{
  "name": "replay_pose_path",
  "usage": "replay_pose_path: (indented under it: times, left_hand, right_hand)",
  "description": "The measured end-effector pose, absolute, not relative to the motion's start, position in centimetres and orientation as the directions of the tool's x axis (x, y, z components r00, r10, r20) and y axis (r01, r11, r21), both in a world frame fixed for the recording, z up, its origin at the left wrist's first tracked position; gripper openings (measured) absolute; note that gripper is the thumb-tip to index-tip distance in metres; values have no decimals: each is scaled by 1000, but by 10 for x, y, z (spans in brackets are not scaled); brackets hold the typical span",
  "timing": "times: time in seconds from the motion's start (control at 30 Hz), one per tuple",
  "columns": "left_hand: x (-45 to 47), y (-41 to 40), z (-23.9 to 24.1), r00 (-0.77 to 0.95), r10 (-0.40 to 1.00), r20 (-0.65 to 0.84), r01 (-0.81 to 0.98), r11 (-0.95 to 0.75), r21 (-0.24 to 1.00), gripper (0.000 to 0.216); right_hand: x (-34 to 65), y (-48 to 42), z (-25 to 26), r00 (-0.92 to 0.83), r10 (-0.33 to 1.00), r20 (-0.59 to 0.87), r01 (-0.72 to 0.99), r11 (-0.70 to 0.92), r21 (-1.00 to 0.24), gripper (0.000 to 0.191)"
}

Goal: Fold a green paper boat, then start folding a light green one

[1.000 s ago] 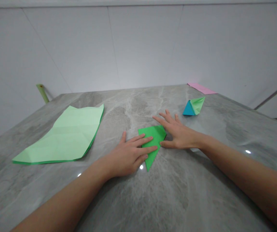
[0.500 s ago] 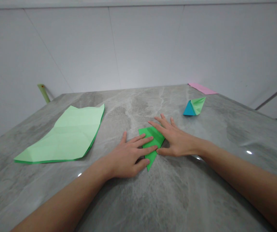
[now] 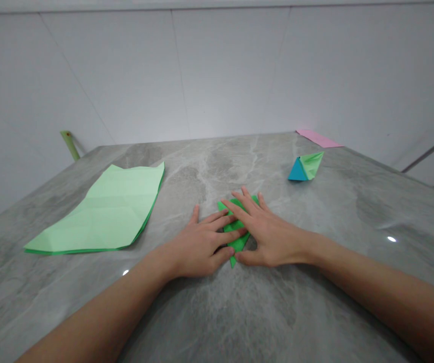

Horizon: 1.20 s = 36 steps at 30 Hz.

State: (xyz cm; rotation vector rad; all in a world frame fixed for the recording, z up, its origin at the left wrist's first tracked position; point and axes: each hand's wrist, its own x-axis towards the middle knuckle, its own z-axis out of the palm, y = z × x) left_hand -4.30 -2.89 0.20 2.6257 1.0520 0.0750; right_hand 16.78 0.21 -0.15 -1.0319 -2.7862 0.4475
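Observation:
A small folded piece of bright green paper (image 3: 238,244) lies flat on the grey marbled table, its narrow point toward me. My left hand (image 3: 204,244) rests on its left side, fingers spread and pointing right across it. From the right, my right hand (image 3: 264,229) lies over the upper part, fingers stretched out and the thumb near the lower point. Between them the hands hide much of the paper, so its full outline does not show.
A stack of large light green paper sheets (image 3: 105,212) lies at the left. A blue and green folded paper piece (image 3: 305,167) stands at the back right, with pink paper (image 3: 318,138) at the far edge. A green strip-like object (image 3: 70,145) leans at the wall.
My right hand has moved left and toward me, from the paper's right edge onto the paper, covering more of it. My left hand stays in place.

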Motion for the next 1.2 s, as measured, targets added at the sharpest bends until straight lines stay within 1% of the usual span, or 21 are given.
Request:
replay_pose_path:
  times: [0.2,0.3,0.5,0.73,0.87,0.97,1.1,1.2]
  left_hand:
    - [-43,-29,3,729,680,-71,667,-684,297,48]
    - [-43,-29,4,732,678,-69,663,-685,303,49]
    - [-43,-29,4,731,679,-66,663,-683,307,45]
    - [-42,-29,5,734,677,-62,658,-684,315,43]
    - [-43,-29,5,734,676,-65,658,-683,317,42]
    - [-44,-29,5,742,667,-70,650,-690,318,45]
    - [-45,-29,4,749,659,-66,641,-696,322,55]
    - [-46,-29,4,747,662,-64,641,-692,331,57]
  right_hand:
    - [167,3,-4,-753,658,-6,623,711,-326,106]
    - [167,4,-5,-746,666,-14,628,697,-347,107]
    - [160,-1,-1,-754,651,-91,632,680,-371,116]
    - [156,-4,1,-729,672,-125,663,650,-371,117]
    - [158,-2,-1,-734,669,-116,654,652,-383,116]
    - [159,-1,-2,-734,671,-107,650,647,-398,113]
    - [159,-1,-3,-727,680,-98,653,639,-406,115]
    - [160,0,-5,-727,681,-87,648,638,-416,115]
